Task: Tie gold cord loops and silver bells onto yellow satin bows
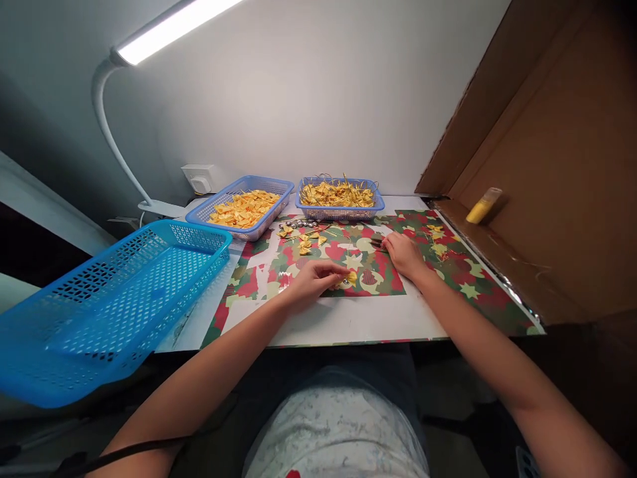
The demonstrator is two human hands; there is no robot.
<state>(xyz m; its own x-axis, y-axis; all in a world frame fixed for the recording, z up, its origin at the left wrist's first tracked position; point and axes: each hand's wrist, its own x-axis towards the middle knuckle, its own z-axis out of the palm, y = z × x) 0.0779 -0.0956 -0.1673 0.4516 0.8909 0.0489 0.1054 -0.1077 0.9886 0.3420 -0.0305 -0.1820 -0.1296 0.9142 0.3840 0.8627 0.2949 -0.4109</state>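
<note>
Yellow bow (pixel 350 279) sits pinched in our left hand (pixel 311 282), just before the patterned paper (pixel 448 265). Our right hand (pixel 404 253) curls on a dark tool (pixel 377 241) beside it.

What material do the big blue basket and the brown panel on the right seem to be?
Big blue basket: likely moulded plastic, with a uniform perforated grid and a slight sheen. Brown panel: probably cardboard, matte brown with a folded crease and raw edges.

No lettering, label, brand or number can be read anywhere — only printed stars and shapes.
</note>
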